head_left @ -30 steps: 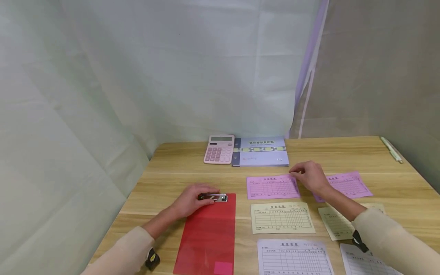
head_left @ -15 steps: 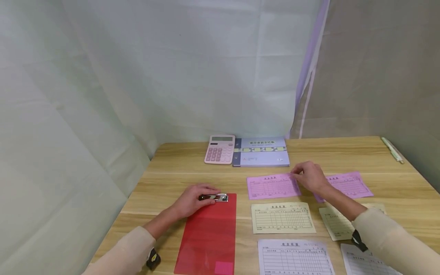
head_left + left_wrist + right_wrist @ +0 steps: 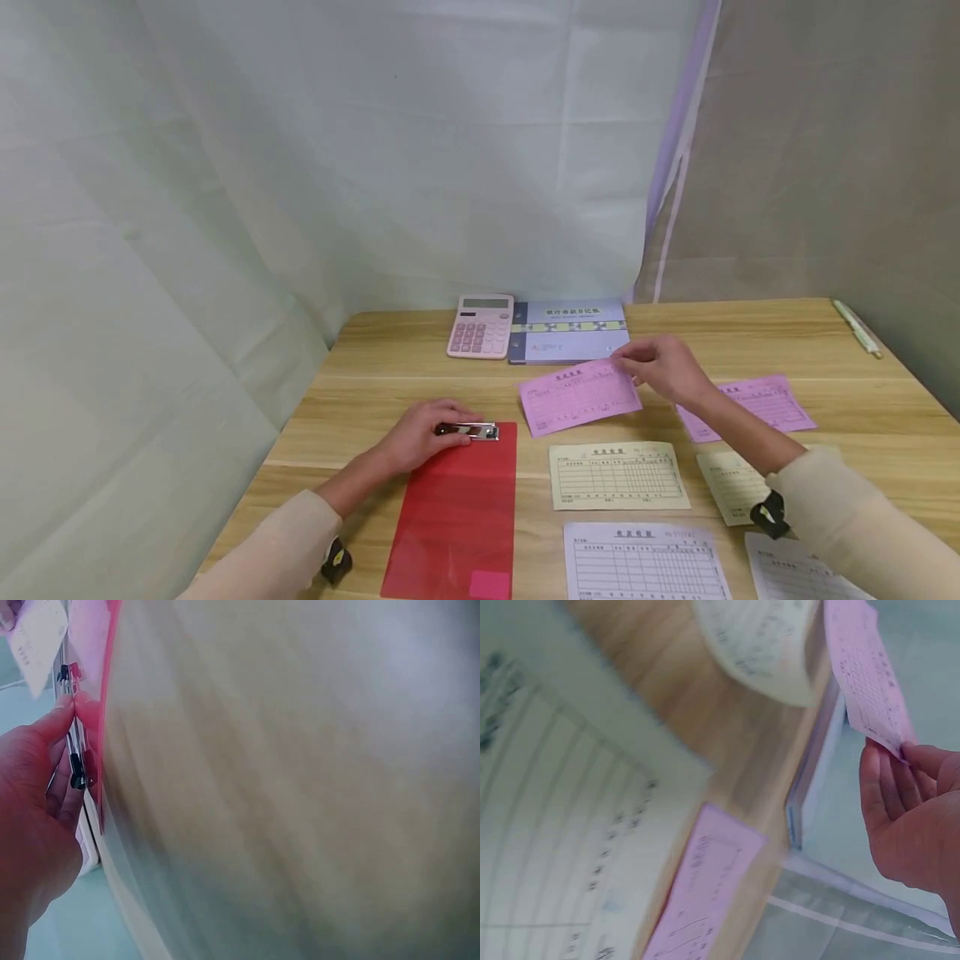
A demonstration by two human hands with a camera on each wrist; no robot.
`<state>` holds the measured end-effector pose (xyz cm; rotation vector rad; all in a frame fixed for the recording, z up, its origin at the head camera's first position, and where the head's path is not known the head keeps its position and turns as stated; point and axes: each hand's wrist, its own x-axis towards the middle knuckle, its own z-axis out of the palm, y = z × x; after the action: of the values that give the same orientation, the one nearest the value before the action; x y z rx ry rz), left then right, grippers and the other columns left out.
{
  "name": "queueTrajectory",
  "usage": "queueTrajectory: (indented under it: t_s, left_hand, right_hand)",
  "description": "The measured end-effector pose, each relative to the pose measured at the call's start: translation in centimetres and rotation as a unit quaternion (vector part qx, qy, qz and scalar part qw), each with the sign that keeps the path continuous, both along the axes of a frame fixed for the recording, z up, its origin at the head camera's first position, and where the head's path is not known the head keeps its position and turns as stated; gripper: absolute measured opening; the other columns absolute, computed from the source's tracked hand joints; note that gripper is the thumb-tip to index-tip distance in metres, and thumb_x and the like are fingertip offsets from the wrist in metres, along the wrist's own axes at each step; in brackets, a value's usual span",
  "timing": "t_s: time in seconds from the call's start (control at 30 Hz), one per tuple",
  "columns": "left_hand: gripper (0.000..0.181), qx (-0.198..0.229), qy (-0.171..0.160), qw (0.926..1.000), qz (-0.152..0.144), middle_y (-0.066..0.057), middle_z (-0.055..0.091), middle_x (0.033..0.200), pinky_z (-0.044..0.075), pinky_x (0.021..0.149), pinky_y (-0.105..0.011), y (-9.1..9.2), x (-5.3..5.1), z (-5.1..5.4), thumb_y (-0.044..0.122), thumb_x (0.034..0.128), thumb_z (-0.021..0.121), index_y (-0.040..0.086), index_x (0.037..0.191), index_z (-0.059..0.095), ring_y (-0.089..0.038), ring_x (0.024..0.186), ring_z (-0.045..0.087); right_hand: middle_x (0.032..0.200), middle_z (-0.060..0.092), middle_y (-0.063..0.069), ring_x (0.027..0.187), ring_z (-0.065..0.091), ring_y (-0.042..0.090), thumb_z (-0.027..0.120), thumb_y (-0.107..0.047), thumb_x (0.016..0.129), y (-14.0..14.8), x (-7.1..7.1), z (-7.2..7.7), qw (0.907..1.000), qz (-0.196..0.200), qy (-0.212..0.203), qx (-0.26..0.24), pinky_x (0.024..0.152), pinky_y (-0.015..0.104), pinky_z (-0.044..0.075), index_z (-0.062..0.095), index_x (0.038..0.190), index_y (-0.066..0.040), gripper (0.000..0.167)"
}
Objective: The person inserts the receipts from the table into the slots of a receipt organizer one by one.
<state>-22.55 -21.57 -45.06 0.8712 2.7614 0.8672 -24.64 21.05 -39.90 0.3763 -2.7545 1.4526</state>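
My left hand (image 3: 427, 435) rests at the top of a red clipboard (image 3: 455, 517) and grips its metal clip (image 3: 482, 432) between thumb and fingers. In the left wrist view the thumb lies along that clip (image 3: 73, 746), which looks closed, with no paper seen under it. Toward the back, my right hand (image 3: 670, 371) pinches the upper right corner of a pink receipt slip (image 3: 579, 400). That slip is tilted and raised off the table; the right wrist view shows the pink slip (image 3: 866, 679) hanging from thumb and fingertips.
Below the raised slip lie a yellow receipt (image 3: 618, 477) and a white receipt (image 3: 641, 562). A second column at right has a pink slip (image 3: 765, 404), a yellow one (image 3: 731, 483) and a white one (image 3: 795, 571). Behind are a calculator (image 3: 480, 327), a blue account book (image 3: 573, 333) and a pen (image 3: 857, 327).
The right hand has lifted the left pink slip from the table and moved it slightly left, tilting it. My left hand has stayed on the clip.
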Motion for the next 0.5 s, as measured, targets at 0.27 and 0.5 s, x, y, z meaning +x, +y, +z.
queueTrajectory:
  t_s: [0.27, 0.5]
  left_hand:
    - [0.039, 0.002, 0.002, 0.9998, -0.022, 0.009, 0.073, 0.114, 0.054, 0.079, -0.028, -0.1, -0.6, 0.2, 0.020, 0.0935, 0.084, 0.025, 0.132, 0.078, -0.013, 0.097, 0.065]
    - [0.032, 0.020, 0.012, 0.9983, -0.054, 0.004, 0.075, 0.109, 0.055, 0.086, -0.031, -0.1, -1.3, 0.3, 0.016, 0.0905, 0.087, 0.016, 0.122, 0.082, -0.016, 0.097, 0.069]
  right_hand:
    - [0.104, 0.078, 0.018, 0.082, 0.071, 0.019, 0.074, -0.007, 0.100, -1.6, 0.2, 1.5, 0.9953, 0.016, -0.030, -0.091, 0.076, 0.037, 0.062, 0.077, 0.116, 0.007, 0.021]
    - [0.105, 0.077, 0.016, 0.085, 0.074, 0.023, 0.072, -0.008, 0.102, -4.0, 1.0, 2.1, 0.9800, 0.024, -0.115, -0.160, 0.080, 0.035, 0.061, 0.074, 0.121, 0.008, 0.025]
